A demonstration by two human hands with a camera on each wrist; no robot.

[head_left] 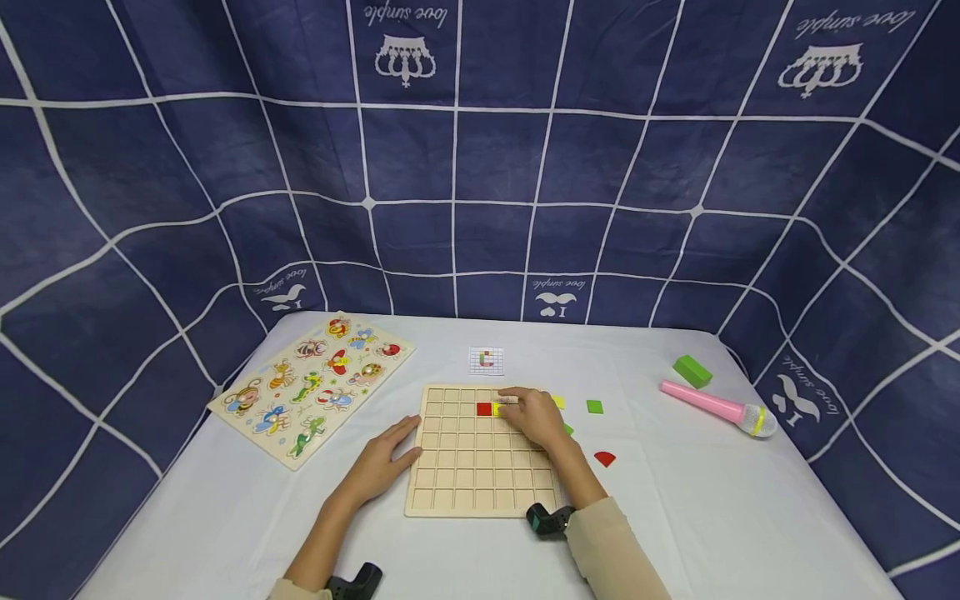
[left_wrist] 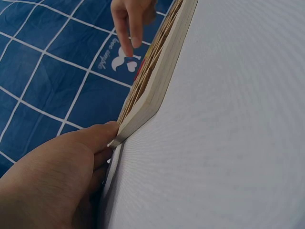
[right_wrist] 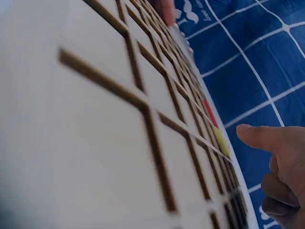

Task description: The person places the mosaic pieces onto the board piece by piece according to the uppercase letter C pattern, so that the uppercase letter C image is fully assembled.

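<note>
A pale wooden grid board (head_left: 465,479) lies flat on the white table. In one of its upper rows sit a red square tile (head_left: 483,409) and, touching its right side, a yellow tile (head_left: 497,409) partly covered by my right hand (head_left: 534,417). That hand hovers over the board's upper right, thumb and fingers spread apart, with nothing visible between them; the left wrist view shows its fingers pointing down. My left hand (head_left: 382,461) touches the board's left edge with extended fingers and thumb. In the left wrist view the thumb meets the board's edge.
Right of the board lie a green square tile (head_left: 595,407), a red quarter-circle tile (head_left: 604,458) and a yellow piece (head_left: 558,402). A small pattern card (head_left: 486,361) is behind it. An insect puzzle board (head_left: 300,400) lies left; a pink toy microphone (head_left: 705,402) and green block (head_left: 692,372) lie right.
</note>
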